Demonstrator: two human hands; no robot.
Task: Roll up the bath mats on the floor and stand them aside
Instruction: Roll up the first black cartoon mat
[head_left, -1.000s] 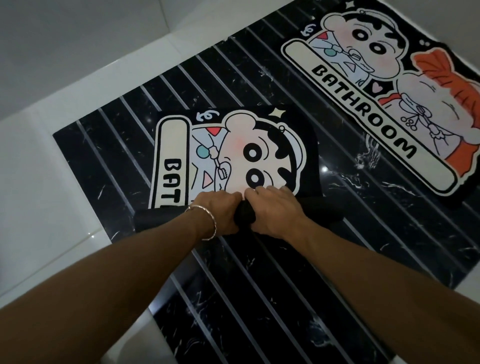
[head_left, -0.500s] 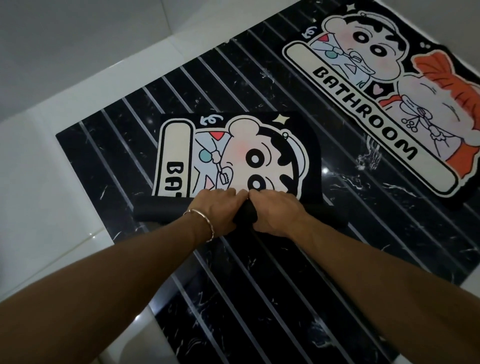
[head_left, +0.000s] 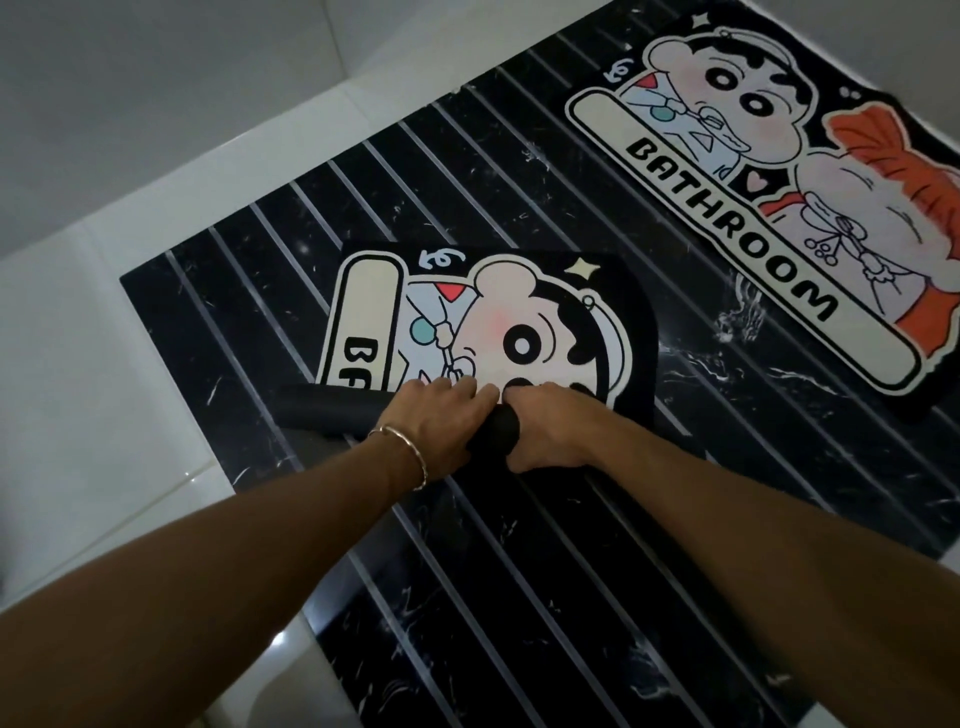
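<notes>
Rolling the near bath mat (head_left: 483, 306) w/ both hands bunched mid-roll: left hand (head_left: 441, 423) and right hand (head_left: 553, 434) each curl round the black roll (head_left: 322, 415) on the striped floor (head_left: 519, 597). Prob risk imo: the ends get no pressure, so it goes loose or cones. Second mat (head_left: 753, 208) lies flat, well apart.

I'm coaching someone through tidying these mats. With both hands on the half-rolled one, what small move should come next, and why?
Probably roll it one more turn forward. The left hand and right hand both grip the rolled part of the half-rolled mat, and much of its print lies flat ahead of them. The second mat lies fully flat.
</notes>
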